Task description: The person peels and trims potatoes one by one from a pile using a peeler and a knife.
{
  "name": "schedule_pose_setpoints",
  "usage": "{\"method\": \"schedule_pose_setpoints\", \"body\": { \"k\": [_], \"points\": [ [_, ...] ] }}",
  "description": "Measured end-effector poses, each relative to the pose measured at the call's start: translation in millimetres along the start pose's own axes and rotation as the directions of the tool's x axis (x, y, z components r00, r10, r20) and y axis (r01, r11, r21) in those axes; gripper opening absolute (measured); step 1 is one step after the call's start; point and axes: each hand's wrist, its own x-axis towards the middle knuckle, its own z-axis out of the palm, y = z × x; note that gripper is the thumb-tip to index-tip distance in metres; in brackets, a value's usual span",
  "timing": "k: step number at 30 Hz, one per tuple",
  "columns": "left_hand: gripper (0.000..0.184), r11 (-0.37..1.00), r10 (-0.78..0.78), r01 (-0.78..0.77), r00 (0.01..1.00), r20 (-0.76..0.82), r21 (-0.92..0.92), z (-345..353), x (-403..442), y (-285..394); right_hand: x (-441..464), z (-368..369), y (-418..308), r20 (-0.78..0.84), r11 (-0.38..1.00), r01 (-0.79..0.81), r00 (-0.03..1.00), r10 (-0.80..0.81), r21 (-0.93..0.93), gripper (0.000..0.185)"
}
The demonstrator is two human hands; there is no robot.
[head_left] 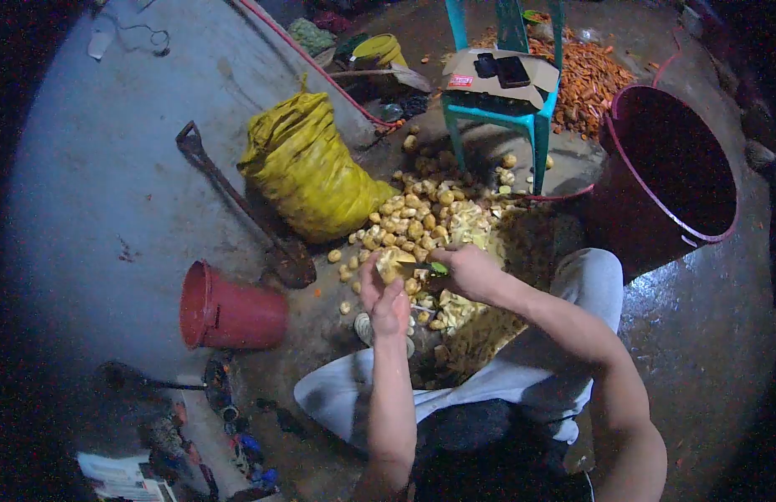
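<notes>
My left hand (386,301) is wrapped round a partly peeled, potato-like root vegetable (389,263), holding it up over the pile. My right hand (471,272) grips a knife (421,266) with a green handle, its blade against the vegetable. Below and beyond both hands spreads a heap of round, tan root vegetables (414,227). Pale peelings and cut pieces (470,226) lie to the right of that heap, close by my right hand.
A full yellow sack (308,167) and a shovel (237,201) are at the left, with a red bucket (237,308) nearer. A teal chair (496,113) bears cardboard (471,75) and two dark devices. Behind it lie orange carrot-like pieces (593,79). A large dark-red tub (655,176) stands right.
</notes>
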Motion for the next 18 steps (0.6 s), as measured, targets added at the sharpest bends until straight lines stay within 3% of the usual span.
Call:
{"method": "schedule_pose_setpoints", "body": {
  "k": [4,10,14,16,17,18],
  "points": [
    [0.065,1.000,-0.002,0.002,1.000,-0.010,-0.017,5.0,-5.2,-12.5,-1.1,3.9,1.4,-0.088,0.997,0.073,0.994,-0.070,0.028,0.037],
    [0.067,0.995,0.067,-0.066,0.998,-0.011,0.075,11.0,-2.7,-16.7,-8.5,-18.1,-19.3,-0.090,1.000,0.025,0.996,-0.023,0.016,0.034],
    [0.063,0.998,0.064,-0.064,0.997,0.038,0.003,15.3,-3.8,-17.2,-5.8,-15.7,-14.2,-0.160,0.998,0.020,0.987,-0.029,-0.059,0.034],
    [0.061,0.998,0.048,-0.049,0.999,-0.018,-0.043,10.0,-5.1,-19.7,11.3,-11.2,6.2,-0.053,0.992,-0.038,0.998,0.044,0.119,0.021],
    [0.060,0.996,0.042,-0.041,0.999,0.003,-0.078,7.5,-1.9,-18.5,12.8,-17.4,10.3,0.092,0.985,-0.168,0.982,0.164,0.031,0.016],
    [0.059,0.993,0.035,-0.032,0.999,0.024,-0.114,5.9,1.4,-16.8,17.4,-15.6,16.0,0.068,0.986,-0.168,0.984,0.166,0.023,0.016]
  ]
}}
